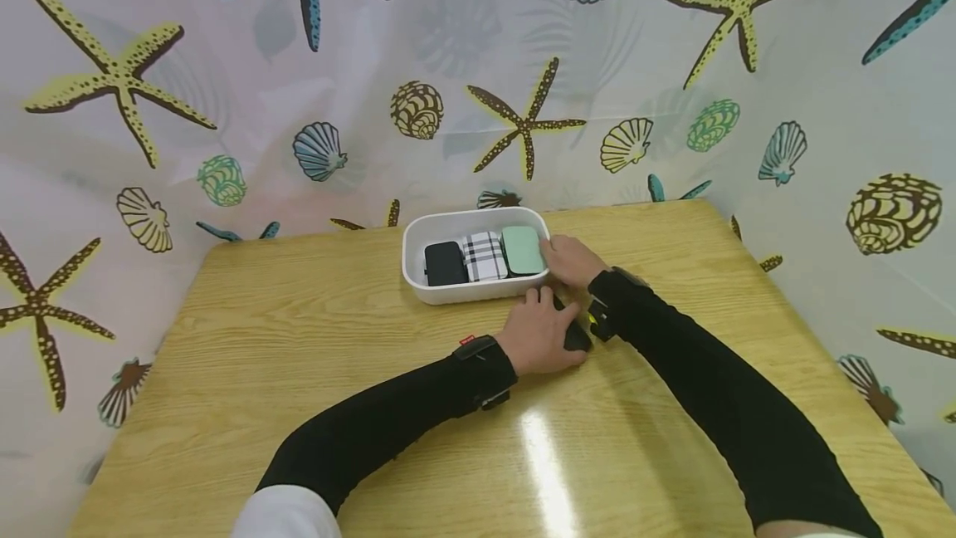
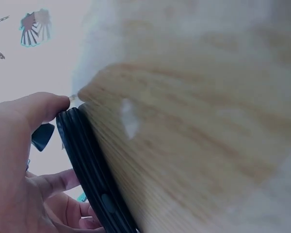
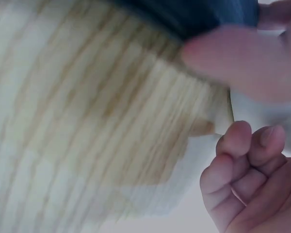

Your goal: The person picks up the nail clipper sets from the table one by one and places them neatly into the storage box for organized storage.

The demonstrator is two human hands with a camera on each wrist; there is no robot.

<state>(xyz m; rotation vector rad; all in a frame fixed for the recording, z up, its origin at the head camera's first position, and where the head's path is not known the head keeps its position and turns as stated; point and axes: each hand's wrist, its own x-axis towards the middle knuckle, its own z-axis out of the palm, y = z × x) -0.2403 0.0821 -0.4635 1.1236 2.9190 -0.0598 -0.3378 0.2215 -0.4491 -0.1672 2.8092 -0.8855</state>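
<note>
A flat black case [image 1: 574,337] with rounded, ridged edges lies at the front right of a white bin [image 1: 478,294]. My left hand [image 1: 536,334] grips it, thumb at one end of the case [image 2: 89,165] in the left wrist view and fingers along its side. At the bin's right end is my right hand [image 1: 573,261], its fingertips hidden in the head view. The right wrist view shows its thumb beside a blurred dark surface [image 3: 199,17], with the other fingers [image 3: 223,177] loosely curled. Inside the bin sits a mint-green case [image 1: 524,249] close by that hand.
Also in the bin are a black case [image 1: 445,263] and a plaid white-and-black case [image 1: 485,256], in a row. The bin stands near the back edge of a wooden table [image 1: 314,314]. A curtain [image 1: 358,90] printed with starfish and shells hangs behind and beside it.
</note>
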